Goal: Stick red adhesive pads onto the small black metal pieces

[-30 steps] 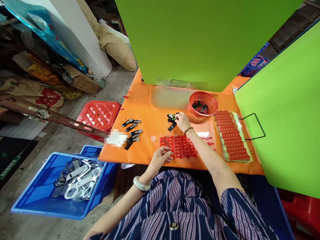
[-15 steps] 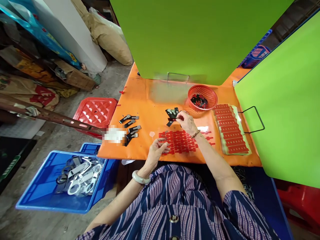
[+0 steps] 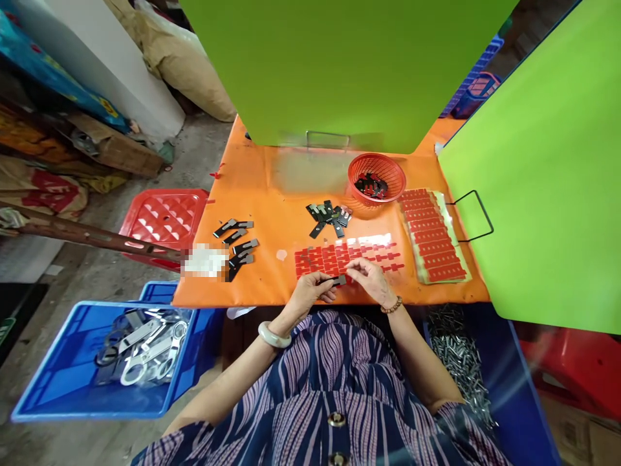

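Note:
My left hand (image 3: pixel 308 292) is closed on a small flat black plate (image 3: pixel 338 281) with a grey end, held low over the front of the orange table. Beside it, my right hand (image 3: pixel 372 282) pinches its thumb and forefinger together near the plate's tip. Whatever is between those fingertips is too small to make out. Under both hands lies a clear sheet of red die-cut stickers (image 3: pixel 334 254). Behind the sheet is a loose pile of similar black plates (image 3: pixel 328 216). More black plates (image 3: pixel 239 241) lie in a group to the left.
A red basket (image 3: pixel 398 184) holds black-and-red pieces. Stacked red sticker sheets (image 3: pixel 431 236) lie at right. Green boards (image 3: pixel 543 175) with wire handles border the table. Blue bins with metal parts stand at lower left (image 3: pixel 58 362) and lower right (image 3: pixel 514 388). A red stool (image 3: pixel 165 217) stands left.
My right hand has come back from the pile of black plates to the sticker sheet. The black plate it held there now appears in my left hand, which was empty. The view has shifted slightly.

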